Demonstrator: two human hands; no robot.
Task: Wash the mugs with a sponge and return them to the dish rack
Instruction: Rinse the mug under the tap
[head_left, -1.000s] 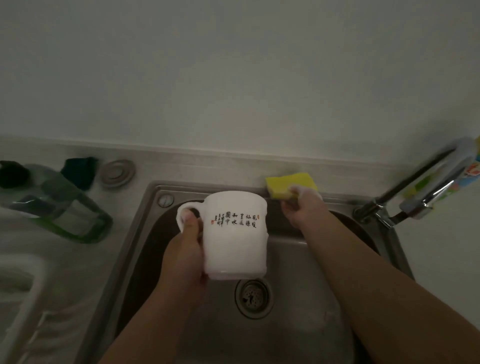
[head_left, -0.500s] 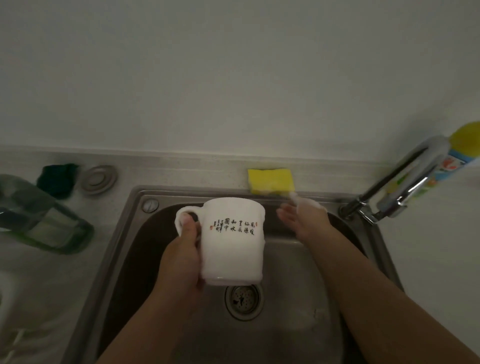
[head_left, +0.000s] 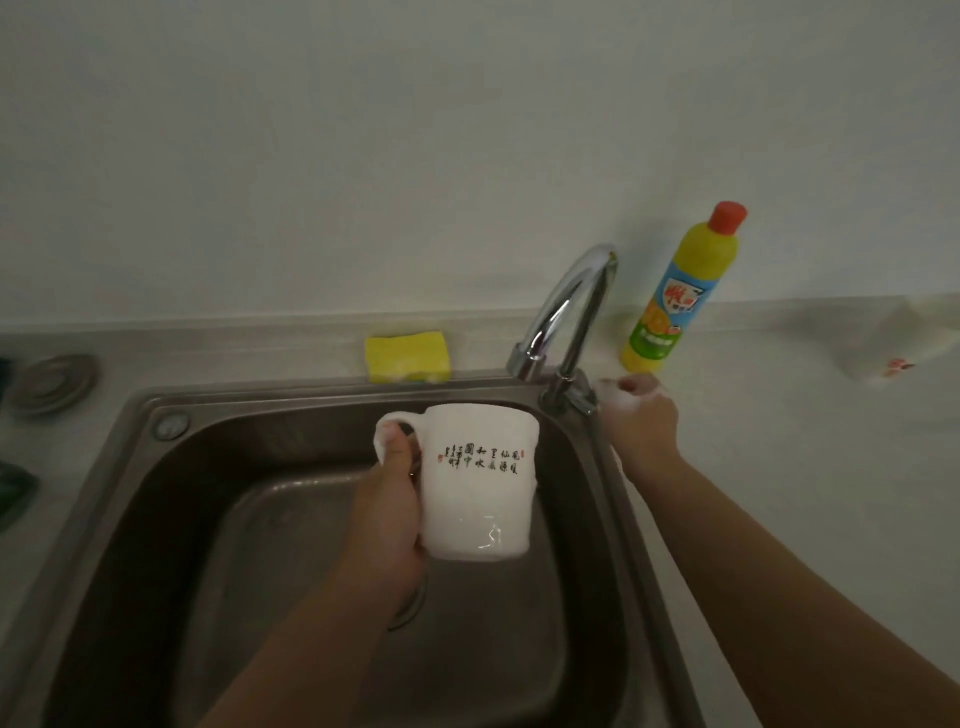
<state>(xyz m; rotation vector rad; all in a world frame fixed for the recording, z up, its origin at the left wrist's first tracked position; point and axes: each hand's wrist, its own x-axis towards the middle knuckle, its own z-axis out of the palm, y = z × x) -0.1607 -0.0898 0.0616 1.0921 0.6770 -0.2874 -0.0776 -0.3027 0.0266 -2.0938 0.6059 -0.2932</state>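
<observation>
Shifted right hand (head_left: 641, 421) off the sponge (head_left: 408, 358) and over to the lever (head_left: 576, 395) at the foot of the faucet (head_left: 566, 306); left the sponge lying flat on the ledge behind the sink (head_left: 208, 467), touching neither hand. Swung the view rightward too, bringing in a detergent bottle (head_left: 675, 301) upright just beside the faucet and a blurred white object (head_left: 878, 343) further right, too smeared to identify. Holding the mug (head_left: 475, 499) in left hand (head_left: 389, 519), fingers curled round the handle, thumb on top, mug upright over the basin, below and left of the spout, foam coating its wall. Right-hand fingers loosely curled and foamy at the lever's end; cannot tell whether actually gripping it or only arriving. Probably about to start the rinse. Risks from here: slipping on the lever with soapy fingers and jerking it wide, sending a hard jet splashing off the mug and over the counter; losing the slick handle one-handed under the force of water, dropping ceramic onto steel; missing the stream altogether, with the mug off to the side of the spout and needing to come under it; knocking the bottle, standing near the right hand. Worth opening gently and tightening the left grip first. No dish rack in view.
</observation>
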